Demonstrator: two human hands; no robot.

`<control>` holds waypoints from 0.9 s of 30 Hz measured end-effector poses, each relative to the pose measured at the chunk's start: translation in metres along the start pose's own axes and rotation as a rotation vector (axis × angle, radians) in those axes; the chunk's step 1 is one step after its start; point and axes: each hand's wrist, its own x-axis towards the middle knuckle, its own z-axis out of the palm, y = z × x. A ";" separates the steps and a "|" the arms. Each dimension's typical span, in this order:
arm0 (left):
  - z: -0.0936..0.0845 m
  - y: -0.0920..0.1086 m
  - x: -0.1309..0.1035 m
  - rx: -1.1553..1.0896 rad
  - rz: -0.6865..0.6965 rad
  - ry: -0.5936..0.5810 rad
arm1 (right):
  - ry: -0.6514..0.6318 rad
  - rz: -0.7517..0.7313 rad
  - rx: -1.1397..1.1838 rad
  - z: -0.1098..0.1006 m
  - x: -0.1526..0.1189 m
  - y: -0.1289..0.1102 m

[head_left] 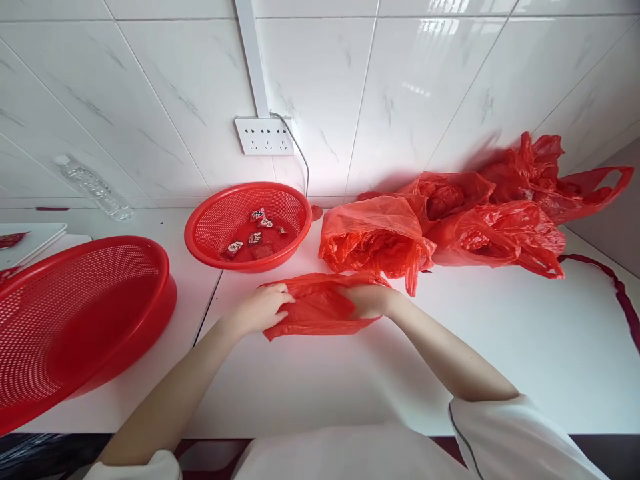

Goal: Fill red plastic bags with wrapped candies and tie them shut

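Note:
A red plastic bag lies on the white table in front of me, its mouth spread. My left hand grips the bag's left edge, the fingers curled over the rim. Inside the opening, on the right, is my right hand; its fingers are blurred and partly hidden by the bag, so their pose cannot be made out. Just behind the bag stands a red plastic basket with several small wrapped snacks at its bottom.
Several stuffed red bags sit against the tiled wall at the right. A larger red basket occupies the left side, near a clear plastic bottle and a white tray. A socket panel with a cable is on the wall.

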 end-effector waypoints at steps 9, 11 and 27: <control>0.026 0.026 0.035 0.036 0.070 0.100 | -0.390 -0.524 -0.227 0.002 0.008 -0.054; 0.034 0.015 0.037 0.035 0.070 0.061 | -0.428 -0.454 -0.282 0.004 0.011 -0.038; -0.033 -0.058 -0.006 -0.666 -0.712 1.261 | -0.174 -0.340 0.078 -0.036 0.032 -0.037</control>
